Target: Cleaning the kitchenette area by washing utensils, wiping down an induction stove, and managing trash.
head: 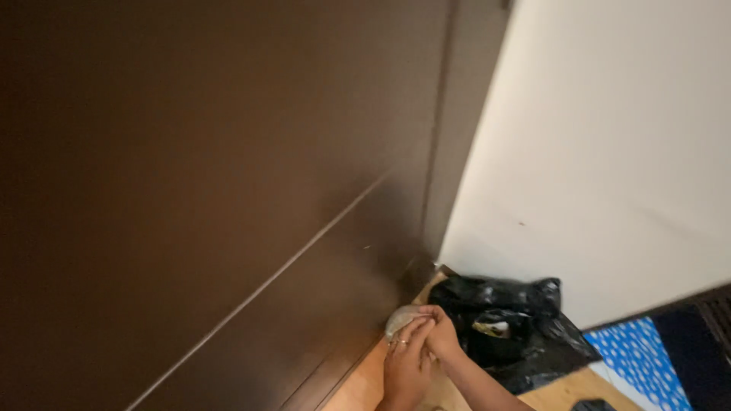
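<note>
Low in the head view, my left hand (403,364) and my right hand (442,335) meet at the foot of a dark brown cabinet (213,167). Both close around a small pale grey crumpled piece (399,317), maybe cloth or paper, held against the cabinet's bottom edge. A ring shows on a finger of the left hand. An open black plastic bag (525,335) lies right beside the hands on the floor, with something pale inside it.
A white wall (609,152) meets the cabinet at a corner. The floor (563,392) is light wood. A blue cloth with white dots (640,358) lies at the lower right, next to a dark object (697,342).
</note>
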